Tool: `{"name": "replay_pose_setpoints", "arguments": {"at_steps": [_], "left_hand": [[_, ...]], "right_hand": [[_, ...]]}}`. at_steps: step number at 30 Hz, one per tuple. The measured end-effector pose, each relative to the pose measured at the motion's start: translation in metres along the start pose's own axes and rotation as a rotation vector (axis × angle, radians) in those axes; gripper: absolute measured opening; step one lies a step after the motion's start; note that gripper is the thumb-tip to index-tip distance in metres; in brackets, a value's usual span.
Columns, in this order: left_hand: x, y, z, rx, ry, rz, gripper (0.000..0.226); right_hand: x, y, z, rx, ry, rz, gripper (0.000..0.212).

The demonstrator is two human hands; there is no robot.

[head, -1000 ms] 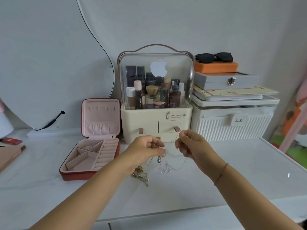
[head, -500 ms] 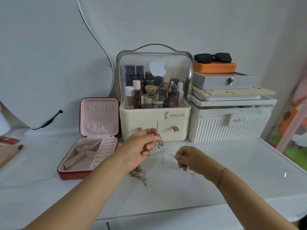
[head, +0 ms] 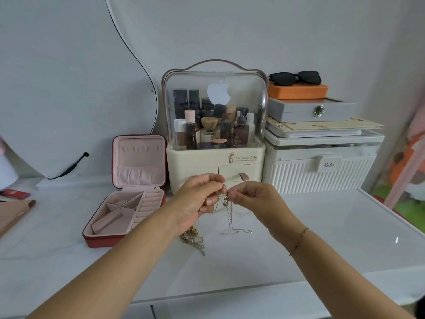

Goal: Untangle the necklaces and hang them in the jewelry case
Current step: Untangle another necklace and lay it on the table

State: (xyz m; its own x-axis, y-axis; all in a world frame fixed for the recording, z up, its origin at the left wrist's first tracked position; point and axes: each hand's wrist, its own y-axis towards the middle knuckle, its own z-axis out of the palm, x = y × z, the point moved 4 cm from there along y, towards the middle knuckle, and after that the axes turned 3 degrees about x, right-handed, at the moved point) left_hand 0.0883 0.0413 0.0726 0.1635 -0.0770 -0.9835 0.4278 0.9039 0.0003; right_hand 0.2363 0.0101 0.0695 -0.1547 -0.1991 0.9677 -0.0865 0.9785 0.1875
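Note:
My left hand (head: pixel 197 199) and my right hand (head: pixel 255 199) meet above the white table, both pinching a thin silver necklace (head: pixel 230 217) near its small pendant. The chain hangs down from my fingers and its lower loop lies on the table. A tangle of gold necklaces (head: pixel 193 239) lies on the table just below my left wrist. The red jewelry case (head: pixel 128 194) stands open at the left, its pink lid upright with a row of hooks and its tray of compartments bare.
A cream cosmetics organiser (head: pixel 215 134) with a clear dome stands right behind my hands. To its right a white ribbed box (head: pixel 322 166) carries stacked boxes and black sunglasses (head: pixel 295 77). A curved mirror (head: pixel 69 88) leans at the left.
My right hand has risen from the table back up to my left hand. Both now pinch the silver chain close together, and the chain hangs straighter.

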Motion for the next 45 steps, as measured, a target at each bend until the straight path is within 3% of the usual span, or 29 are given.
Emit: {"name": "replay_pose_setpoints", "arguments": {"at_steps": [6,12,15,23,27,32,36,39,45], "left_hand": [[0.008,-0.003,-0.001,0.069,0.090,-0.033,0.004],[0.013,-0.007,-0.004,0.064,0.284,-0.097,0.023],[0.016,-0.007,-0.010,0.032,0.368,-0.134,0.016],[0.016,-0.004,-0.013,-0.043,0.396,-0.125,0.016],[0.017,-0.002,-0.011,-0.065,0.362,-0.107,0.009],[0.015,-0.002,-0.012,-0.086,0.305,-0.089,0.006],[0.013,0.000,-0.016,-0.158,0.195,-0.082,0.010],[0.012,0.000,-0.020,-0.180,0.168,-0.079,0.010],[0.015,-0.003,-0.026,-0.194,0.211,-0.044,0.014]], "right_hand": [[0.002,0.003,-0.007,-0.002,0.058,0.018,0.015],[0.002,0.007,-0.015,-0.071,0.357,0.099,0.013],[0.003,0.008,-0.019,-0.113,0.350,0.119,0.012],[-0.007,0.012,-0.021,-0.157,0.320,0.055,0.021],[-0.012,0.012,-0.016,-0.071,0.595,0.090,0.020],[-0.014,0.013,-0.014,-0.041,0.720,0.134,0.023],[-0.013,0.011,-0.015,0.014,0.704,0.154,0.026],[-0.013,0.009,-0.015,0.118,0.643,0.165,0.006],[-0.017,0.000,-0.030,0.186,0.491,0.250,0.011]]}}
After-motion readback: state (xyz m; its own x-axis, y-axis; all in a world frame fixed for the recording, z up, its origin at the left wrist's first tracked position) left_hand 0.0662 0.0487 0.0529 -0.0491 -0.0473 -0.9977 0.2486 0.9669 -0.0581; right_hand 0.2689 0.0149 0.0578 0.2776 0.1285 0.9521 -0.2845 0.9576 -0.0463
